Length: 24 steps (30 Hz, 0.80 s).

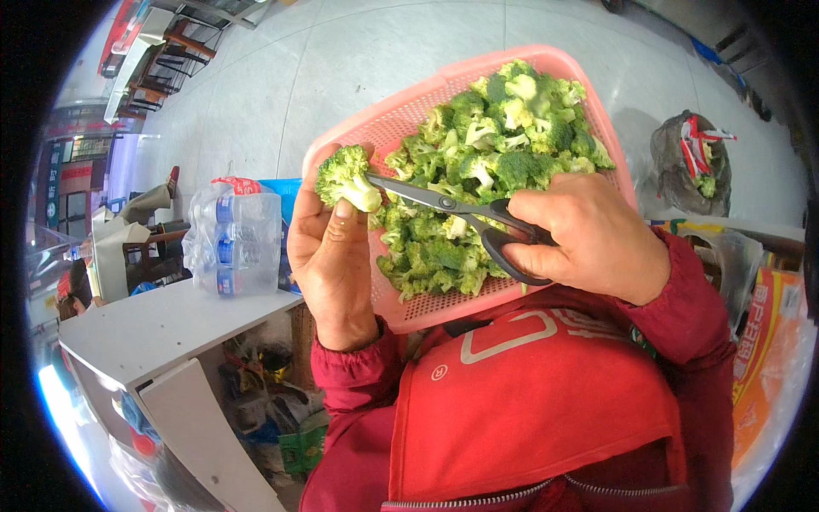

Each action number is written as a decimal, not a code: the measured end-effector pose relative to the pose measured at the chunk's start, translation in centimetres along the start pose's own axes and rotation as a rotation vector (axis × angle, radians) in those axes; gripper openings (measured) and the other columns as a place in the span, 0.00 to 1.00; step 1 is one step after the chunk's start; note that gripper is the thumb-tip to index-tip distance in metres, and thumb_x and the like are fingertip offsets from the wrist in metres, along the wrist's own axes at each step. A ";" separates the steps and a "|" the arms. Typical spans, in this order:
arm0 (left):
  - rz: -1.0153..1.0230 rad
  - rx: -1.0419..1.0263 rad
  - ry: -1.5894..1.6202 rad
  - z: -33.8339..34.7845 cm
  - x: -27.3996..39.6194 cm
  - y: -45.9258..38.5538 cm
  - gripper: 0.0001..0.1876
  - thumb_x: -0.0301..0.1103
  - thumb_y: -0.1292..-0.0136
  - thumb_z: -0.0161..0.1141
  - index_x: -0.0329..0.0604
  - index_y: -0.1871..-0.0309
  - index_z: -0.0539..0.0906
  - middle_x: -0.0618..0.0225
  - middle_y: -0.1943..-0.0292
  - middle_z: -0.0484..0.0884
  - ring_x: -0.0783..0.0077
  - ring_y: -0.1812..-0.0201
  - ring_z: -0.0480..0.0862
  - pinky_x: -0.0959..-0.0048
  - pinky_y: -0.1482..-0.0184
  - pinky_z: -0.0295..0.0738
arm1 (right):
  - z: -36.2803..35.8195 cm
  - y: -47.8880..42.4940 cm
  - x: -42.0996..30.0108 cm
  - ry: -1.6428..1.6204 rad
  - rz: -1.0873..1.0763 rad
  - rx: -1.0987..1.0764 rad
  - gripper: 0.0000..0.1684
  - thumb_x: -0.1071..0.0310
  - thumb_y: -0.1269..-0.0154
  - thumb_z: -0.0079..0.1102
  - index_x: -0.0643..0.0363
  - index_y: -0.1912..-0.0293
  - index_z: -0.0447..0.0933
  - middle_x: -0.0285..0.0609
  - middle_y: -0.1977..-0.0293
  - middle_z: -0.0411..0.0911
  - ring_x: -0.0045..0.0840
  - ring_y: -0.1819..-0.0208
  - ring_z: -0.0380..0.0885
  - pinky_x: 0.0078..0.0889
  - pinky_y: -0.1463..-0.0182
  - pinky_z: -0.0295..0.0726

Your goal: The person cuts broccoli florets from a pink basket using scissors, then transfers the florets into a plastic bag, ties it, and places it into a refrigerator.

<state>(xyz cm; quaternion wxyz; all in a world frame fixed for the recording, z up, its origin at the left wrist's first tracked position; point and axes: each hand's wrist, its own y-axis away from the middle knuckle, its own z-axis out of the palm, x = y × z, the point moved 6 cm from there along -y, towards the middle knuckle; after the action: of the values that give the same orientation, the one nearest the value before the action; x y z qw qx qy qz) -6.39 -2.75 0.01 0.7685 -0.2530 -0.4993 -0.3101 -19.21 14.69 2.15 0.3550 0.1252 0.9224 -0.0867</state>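
My left hand [334, 262] holds a broccoli floret [347, 178] between thumb and fingers, over the left side of a pink perforated plastic basket [419, 313]. My right hand [588, 233] grips black-handled scissors [446, 203], with fingers through the handle loops. The blades point left, and their tips touch or lie just beside the floret's stem; which of the two I cannot tell. Many cut broccoli florets [467, 256] lie in the basket below both hands. The basket's lower edge is close to my red apron [537, 397].
A white cabinet [166, 326] with an open door stands at lower left, with a wrapped pack of plastic bottles [233, 240] on top. At right, a dark bag-lined bin [688, 169] holds scraps. Tables and a person are at far left.
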 end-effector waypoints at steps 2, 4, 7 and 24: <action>-0.018 0.003 0.062 -0.2 0.1 0.1 0.24 0.25 0.36 0.54 0.25 0.38 0.66 0.45 0.42 0.73 0.60 0.41 0.75 0.68 0.41 0.70 | -0.1 0.1 0.2 -0.024 -0.005 -0.053 0.17 0.58 0.45 0.62 0.61 0.77 0.72 0.51 0.86 0.70 0.45 0.81 0.73 0.46 0.73 0.70; -0.019 0.003 0.164 -1.0 0.2 -0.1 0.24 0.24 0.37 0.54 0.26 0.37 0.65 0.46 0.42 0.73 0.60 0.42 0.76 0.68 0.42 0.71 | -0.6 0.4 0.6 -0.067 -0.027 -0.148 0.17 0.60 0.44 0.63 0.61 0.78 0.71 0.50 0.87 0.68 0.38 0.83 0.73 0.41 0.75 0.69; -0.044 0.046 0.096 -1.4 -0.4 0.0 0.24 0.23 0.37 0.52 0.27 0.37 0.65 0.47 0.43 0.73 0.60 0.45 0.77 0.68 0.43 0.72 | -1.2 0.6 2.4 -0.442 0.267 -0.143 0.13 0.68 0.46 0.67 0.60 0.74 0.70 0.33 0.85 0.66 0.18 0.84 0.65 0.25 0.79 0.61; -0.104 -0.286 0.267 2.0 -1.8 1.7 0.16 0.18 0.44 0.59 0.33 0.52 0.72 0.59 0.53 0.76 0.69 0.51 0.78 0.71 0.48 0.73 | 3.2 -5.9 0.3 -1.322 0.194 -0.089 0.14 0.59 0.38 0.64 0.62 0.65 0.80 0.30 0.75 0.76 0.10 0.74 0.68 0.15 0.71 0.65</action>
<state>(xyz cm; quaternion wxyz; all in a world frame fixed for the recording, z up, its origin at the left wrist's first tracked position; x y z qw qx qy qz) -6.99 0.22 -1.04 0.7672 -0.2901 -0.3560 -0.4478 -19.15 8.27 0.03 0.8564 0.1136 0.4981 -0.0748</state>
